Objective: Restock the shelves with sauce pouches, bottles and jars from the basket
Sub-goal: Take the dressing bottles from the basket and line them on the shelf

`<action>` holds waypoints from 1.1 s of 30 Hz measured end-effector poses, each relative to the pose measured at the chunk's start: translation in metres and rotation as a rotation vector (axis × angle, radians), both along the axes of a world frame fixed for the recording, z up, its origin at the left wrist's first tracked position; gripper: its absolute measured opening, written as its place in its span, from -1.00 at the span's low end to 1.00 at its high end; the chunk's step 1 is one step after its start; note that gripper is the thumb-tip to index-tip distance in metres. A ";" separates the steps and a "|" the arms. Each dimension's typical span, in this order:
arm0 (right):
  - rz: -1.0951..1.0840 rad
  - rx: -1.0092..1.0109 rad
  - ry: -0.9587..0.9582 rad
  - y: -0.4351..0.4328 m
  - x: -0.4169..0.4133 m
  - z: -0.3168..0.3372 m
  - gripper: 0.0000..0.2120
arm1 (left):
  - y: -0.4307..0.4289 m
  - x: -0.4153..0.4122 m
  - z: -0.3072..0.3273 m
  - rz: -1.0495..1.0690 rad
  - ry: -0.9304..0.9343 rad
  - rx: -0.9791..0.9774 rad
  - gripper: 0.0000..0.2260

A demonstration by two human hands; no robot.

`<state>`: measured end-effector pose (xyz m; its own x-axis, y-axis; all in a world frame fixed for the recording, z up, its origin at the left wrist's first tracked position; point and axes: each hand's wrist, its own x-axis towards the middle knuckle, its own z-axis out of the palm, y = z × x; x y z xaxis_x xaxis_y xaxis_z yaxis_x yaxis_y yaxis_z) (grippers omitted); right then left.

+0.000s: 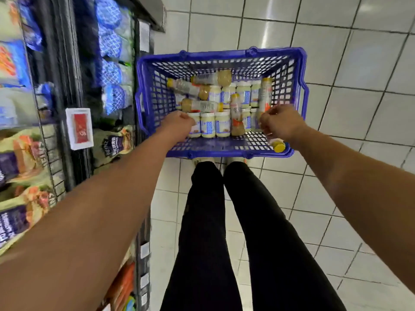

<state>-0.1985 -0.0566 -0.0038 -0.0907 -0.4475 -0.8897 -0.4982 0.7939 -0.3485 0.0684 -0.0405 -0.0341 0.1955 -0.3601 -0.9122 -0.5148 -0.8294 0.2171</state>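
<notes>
Blue plastic, the basket [221, 55] stands on the white tiled floor [359, 86] just beyond my feet, and both my bare arms stretch straight down into it. My left hand [178, 123] is knuckles up, fingers curled under, on top of the white jars [207, 127] that stand in a row just to its right. I cannot tell whether it grips one or only rests there.

My right hand [280, 122] is at the basket's near right corner, fingers bent and closed round a bottle [278, 146]. Its yellow cap pokes out below my wrist, over the near rim, though the blur smears the rest of it. More bottles [202, 106] lie on their sides just beyond my left hand, on top of further jars.

Well out to the left of my left arm are the shelves [67, 86], with pouches [22, 158] hanging or stacked there.
</notes>
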 end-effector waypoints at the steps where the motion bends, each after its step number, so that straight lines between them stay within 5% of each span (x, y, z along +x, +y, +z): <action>1: 0.029 0.016 0.005 0.001 0.002 -0.022 -0.86 | -0.002 0.003 -0.019 -0.050 -0.021 -0.004 -0.93; 6: 0.216 0.053 0.064 0.009 0.011 -0.127 -0.76 | -0.013 0.009 -0.114 -0.239 -0.075 -0.093 -0.92; 9: 0.294 0.050 0.119 0.020 0.018 -0.173 -0.67 | -0.021 0.013 -0.163 -0.420 -0.065 -0.157 -0.63; 13: 0.210 0.075 0.112 0.040 0.026 -0.219 -0.81 | -0.031 0.015 -0.215 -0.730 -0.047 -0.185 -0.44; 16: 0.159 0.073 0.119 0.053 0.029 -0.245 -0.68 | -0.035 0.014 -0.238 -0.801 -0.080 -0.163 -0.44; 20: 0.122 0.049 0.114 0.057 0.040 -0.260 -0.78 | -0.034 0.022 -0.252 -0.829 -0.094 -0.229 -0.52; 23: 0.145 0.075 0.114 0.059 0.048 -0.266 -0.49 | -0.032 0.028 -0.256 -0.909 -0.113 -0.328 -0.61; 26: 0.150 0.074 0.124 0.059 0.049 -0.268 -0.46 | -0.033 0.032 -0.257 -1.034 -0.079 -0.377 -0.62; 33: -0.002 0.093 0.031 0.053 0.046 -0.241 -0.53 | -0.041 0.026 -0.227 -1.126 -0.092 -0.261 -0.56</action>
<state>-0.1527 -0.0032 -0.2451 -0.1192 -0.3630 -0.9241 -0.5059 0.8231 -0.2581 0.0948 -0.0814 -0.2610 -0.2931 -0.5477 -0.7836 -0.9561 0.1724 0.2372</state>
